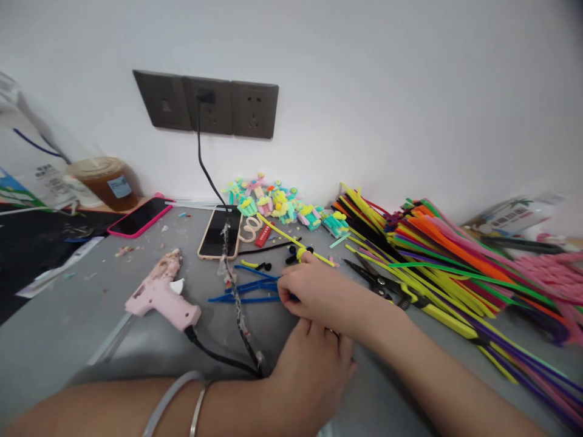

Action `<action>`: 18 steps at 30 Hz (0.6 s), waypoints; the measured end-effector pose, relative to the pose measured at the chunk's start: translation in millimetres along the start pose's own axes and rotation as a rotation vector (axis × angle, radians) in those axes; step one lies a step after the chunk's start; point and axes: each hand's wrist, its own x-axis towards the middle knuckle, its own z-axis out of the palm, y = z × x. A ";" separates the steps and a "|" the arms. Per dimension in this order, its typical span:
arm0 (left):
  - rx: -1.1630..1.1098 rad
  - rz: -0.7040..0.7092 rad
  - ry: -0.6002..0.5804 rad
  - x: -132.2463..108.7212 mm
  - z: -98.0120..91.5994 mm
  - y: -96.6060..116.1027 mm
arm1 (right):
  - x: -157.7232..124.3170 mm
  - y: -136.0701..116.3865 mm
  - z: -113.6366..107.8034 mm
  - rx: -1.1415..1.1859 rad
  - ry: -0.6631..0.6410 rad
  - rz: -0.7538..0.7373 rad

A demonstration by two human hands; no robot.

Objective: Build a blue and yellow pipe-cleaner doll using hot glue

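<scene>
My left hand (314, 370) is low in the middle, with two bracelets on the wrist. Its fingers are curled inward, and what they hold, if anything, is hidden. My right hand (314, 285) crosses just above it, fingers bent towards the table. Blue pipe cleaners (250, 291) run up to its curled fingers; I cannot tell if it grips them. At its knuckles lies a small yellow coiled piece (300, 254) beside black curls. A long yellow pipe cleaner (277, 230) reaches this spot. Black-jawed pliers (380, 282) with yellow handles lie to the right.
A pink glue gun (166, 297) lies left, its black cord (218, 358) crossing the grey table. Two phones, one pink-edged (141, 217) and one pale-framed (221, 233), lie behind. Small pastel figures (277, 203) line the wall. Coloured pipe cleaners (437, 255) spread right. A drink cup (107, 182) stands left.
</scene>
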 end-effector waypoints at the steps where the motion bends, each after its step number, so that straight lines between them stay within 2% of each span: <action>1: 0.010 0.002 0.014 -0.2 -0.3 -0.4 | -1.0 2.6 -0.3 0.035 0.017 -0.011; 3: 0.049 0.007 0.058 -0.8 -1.0 -1.3 | -4.8 12.7 -3.7 0.155 0.075 -0.043; 7: 0.128 0.009 0.122 -1.9 -1.3 -3.0 | -19.0 47.4 -20.4 0.457 0.270 -0.119; 10: 0.141 0.011 0.112 -2.0 -0.9 -3.4 | -27.3 73.2 -29.0 0.551 0.377 -0.071; 14: 0.136 0.011 0.082 -1.8 -0.9 -3.0 | -24.0 94.5 -18.0 0.577 0.379 -0.006; 18: 0.127 0.006 0.082 -1.6 -0.1 -2.7 | -12.9 103.0 0.4 0.518 0.363 -0.032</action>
